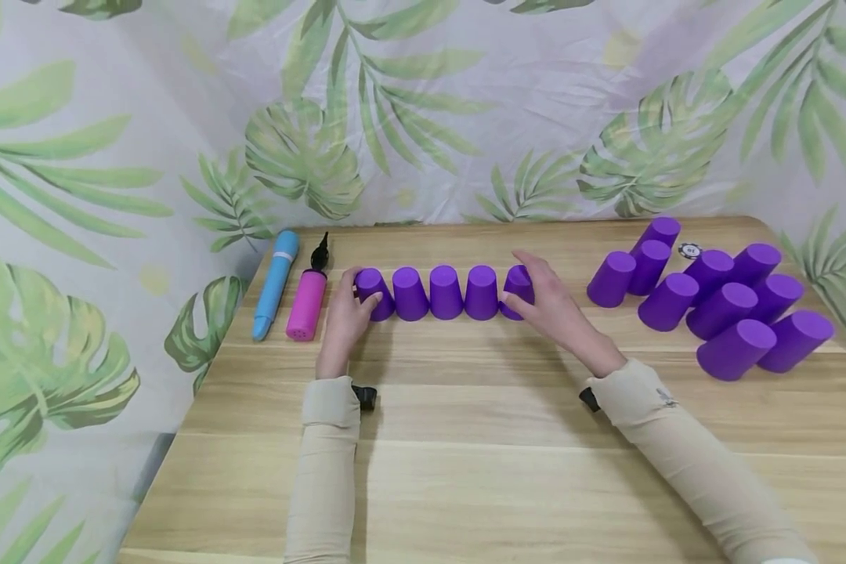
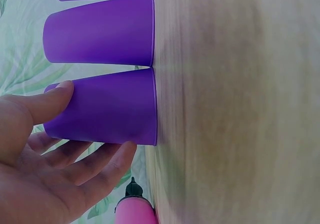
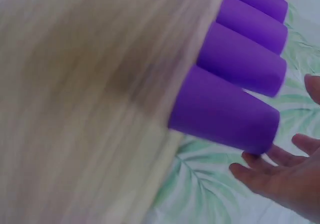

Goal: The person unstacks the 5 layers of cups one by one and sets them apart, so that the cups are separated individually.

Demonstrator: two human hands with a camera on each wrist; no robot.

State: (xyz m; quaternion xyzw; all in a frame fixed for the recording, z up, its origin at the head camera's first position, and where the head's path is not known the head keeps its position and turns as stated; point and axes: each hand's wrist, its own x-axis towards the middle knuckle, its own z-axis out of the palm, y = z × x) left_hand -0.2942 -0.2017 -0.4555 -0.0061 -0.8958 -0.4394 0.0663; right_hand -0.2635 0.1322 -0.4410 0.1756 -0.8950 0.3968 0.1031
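A row of five matte purple tapered plastic cups (image 1: 446, 296) stands upside down near the far edge of the pale wood-grain worktop (image 1: 451, 493). At the left-end cup (image 2: 105, 108), the left hand (image 1: 348, 309) has a loose grip, thumb against its side and fingers around its outer side; at the right-end cup (image 3: 225, 111), the right hand's (image 1: 551, 304) grip is wide, fingers by the narrow end. Uneven pressure from either side could skew the row or tip an end cup, since the contact is high up. The cups look smooth and undented, their rims nearly or actually touching. Rightward stand ten more purple cups (image 1: 668, 304) near a black-and-white round chip (image 1: 690, 251); leftward lie a pink pump with a black nozzle (image 1: 306, 305) and a long light-blue plastic cylinder (image 1: 276, 286).
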